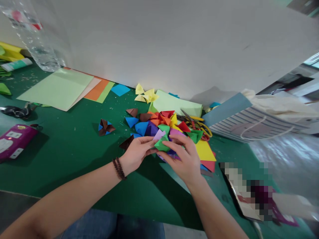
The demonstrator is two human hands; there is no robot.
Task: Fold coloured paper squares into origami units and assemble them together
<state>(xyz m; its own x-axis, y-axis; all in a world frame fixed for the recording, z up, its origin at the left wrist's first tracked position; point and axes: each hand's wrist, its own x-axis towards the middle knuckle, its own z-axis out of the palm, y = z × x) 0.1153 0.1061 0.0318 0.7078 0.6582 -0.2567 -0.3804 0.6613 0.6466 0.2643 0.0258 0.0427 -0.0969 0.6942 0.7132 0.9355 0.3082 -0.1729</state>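
My left hand [136, 153], with a dark beaded bracelet at the wrist, pinches a light purple folded paper piece [159, 134]. My right hand [183, 156] holds a green folded paper piece [161, 144] between thumb and fingers, right against the purple one. Both hands meet over a pile of folded paper units in blue [141, 128], red, orange, yellow, green and purple. Left of the pile lies a small brown and blue assembled piece [106, 127]. Pale yellow folded pieces [149, 95] rest behind the pile. How the two held pieces join is hidden by my fingers.
Scissors [193, 123] lie right of the pile, beside a striped paper bag [239, 116]. Flat paper sheets [59, 87] and a plastic bottle [41, 43] stand back left. A purple device [17, 141] and keys [17, 111] lie far left, a phone [240, 189] at right.
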